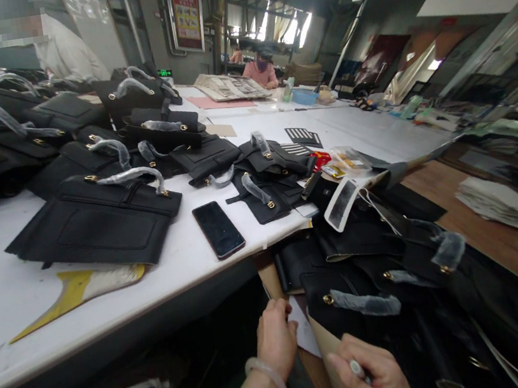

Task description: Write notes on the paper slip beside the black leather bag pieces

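My left hand (278,336), with a pale bangle (269,375) at its wrist, has curled fingers at the edge of a white sheet (305,332) near the table's front edge. To its right, my right hand (373,370) is closed around a pen-like object (357,369), whose end shows between the fingers. A tan board (327,345) stands between the hands. Just beyond them lies a black bag piece (320,288) with a plastic-wrapped handle (365,303), part of a pile on the right.
Black bags (99,226) with wrapped handles crowd the left of the white table (177,295). A phone (219,229) lies near its front edge, and a yellow-and-white piece (77,293) is left of it. Farther back are a red tool (320,160), a blue basin (304,96) and a seated person (261,73).
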`<control>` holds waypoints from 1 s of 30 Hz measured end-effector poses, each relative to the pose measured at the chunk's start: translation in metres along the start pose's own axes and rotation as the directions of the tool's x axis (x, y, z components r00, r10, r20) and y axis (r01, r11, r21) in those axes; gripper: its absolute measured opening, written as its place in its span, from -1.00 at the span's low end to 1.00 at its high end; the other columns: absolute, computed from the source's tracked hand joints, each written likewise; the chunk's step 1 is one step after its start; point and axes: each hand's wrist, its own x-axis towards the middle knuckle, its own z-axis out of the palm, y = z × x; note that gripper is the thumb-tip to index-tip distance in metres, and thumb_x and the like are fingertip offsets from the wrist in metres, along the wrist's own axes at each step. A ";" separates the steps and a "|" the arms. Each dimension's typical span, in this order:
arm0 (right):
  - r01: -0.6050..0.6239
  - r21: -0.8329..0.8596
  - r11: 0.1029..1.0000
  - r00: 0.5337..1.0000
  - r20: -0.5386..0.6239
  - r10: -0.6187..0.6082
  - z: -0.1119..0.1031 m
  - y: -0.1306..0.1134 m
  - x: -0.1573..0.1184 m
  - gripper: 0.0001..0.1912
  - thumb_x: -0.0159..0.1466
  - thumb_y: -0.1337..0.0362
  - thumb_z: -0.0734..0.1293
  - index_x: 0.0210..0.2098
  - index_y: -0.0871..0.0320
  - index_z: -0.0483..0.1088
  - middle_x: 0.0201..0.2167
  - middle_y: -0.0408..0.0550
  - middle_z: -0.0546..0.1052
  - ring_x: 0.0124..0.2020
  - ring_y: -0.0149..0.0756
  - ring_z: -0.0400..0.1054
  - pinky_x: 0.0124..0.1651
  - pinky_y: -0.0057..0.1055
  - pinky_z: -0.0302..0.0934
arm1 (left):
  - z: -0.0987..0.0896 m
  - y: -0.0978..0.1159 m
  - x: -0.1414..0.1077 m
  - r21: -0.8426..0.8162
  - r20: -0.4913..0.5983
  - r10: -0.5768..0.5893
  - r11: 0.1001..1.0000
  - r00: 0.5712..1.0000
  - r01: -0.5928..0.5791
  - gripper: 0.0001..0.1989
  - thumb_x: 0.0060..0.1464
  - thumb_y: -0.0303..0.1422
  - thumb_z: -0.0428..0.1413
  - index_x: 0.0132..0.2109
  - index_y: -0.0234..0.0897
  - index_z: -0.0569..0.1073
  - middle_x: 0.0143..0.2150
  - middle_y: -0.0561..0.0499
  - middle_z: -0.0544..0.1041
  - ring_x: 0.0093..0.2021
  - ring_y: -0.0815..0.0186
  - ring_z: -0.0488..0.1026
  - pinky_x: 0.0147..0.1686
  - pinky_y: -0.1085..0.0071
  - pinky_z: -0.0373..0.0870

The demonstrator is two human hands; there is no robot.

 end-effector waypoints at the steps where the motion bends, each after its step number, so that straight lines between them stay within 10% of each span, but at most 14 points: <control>1: -0.001 0.001 1.000 1.000 0.000 0.001 0.000 0.000 0.000 -0.62 0.37 0.30 0.20 -0.59 0.15 0.13 -0.63 -0.23 0.17 -0.60 -0.52 0.12 -0.51 -0.60 0.06 | 0.000 0.002 -0.001 0.036 0.013 0.014 0.999 1.000 -0.014 -0.79 -0.05 -0.56 0.11 -0.20 -0.29 0.47 -0.15 -0.04 0.47 -0.17 0.25 0.43 -0.15 0.37 0.28; 22: -0.081 0.002 0.997 0.988 0.130 0.080 0.028 -0.003 0.012 -0.61 0.32 0.22 0.23 -0.62 0.17 0.18 -0.63 -0.20 0.25 -0.60 -0.48 0.17 -0.53 -0.57 0.04 | -0.030 -0.002 -0.034 -0.043 0.215 0.142 0.990 0.966 -0.135 -0.54 -0.04 -0.55 -0.01 0.02 -0.18 0.48 -0.03 0.05 0.52 -0.04 0.29 0.45 -0.05 0.45 0.32; 30: -0.438 0.363 0.823 0.883 0.345 0.318 0.038 -0.025 0.039 -0.71 0.29 0.05 0.26 -0.23 0.16 0.39 -0.34 -0.08 0.43 -0.34 -0.34 0.32 -0.27 -0.46 0.21 | -0.089 -0.002 -0.063 0.121 0.269 -0.020 0.993 0.963 -0.014 -0.57 -0.01 -0.47 0.10 0.05 -0.16 0.51 0.01 -0.03 0.53 0.06 0.09 0.44 0.06 0.24 0.33</control>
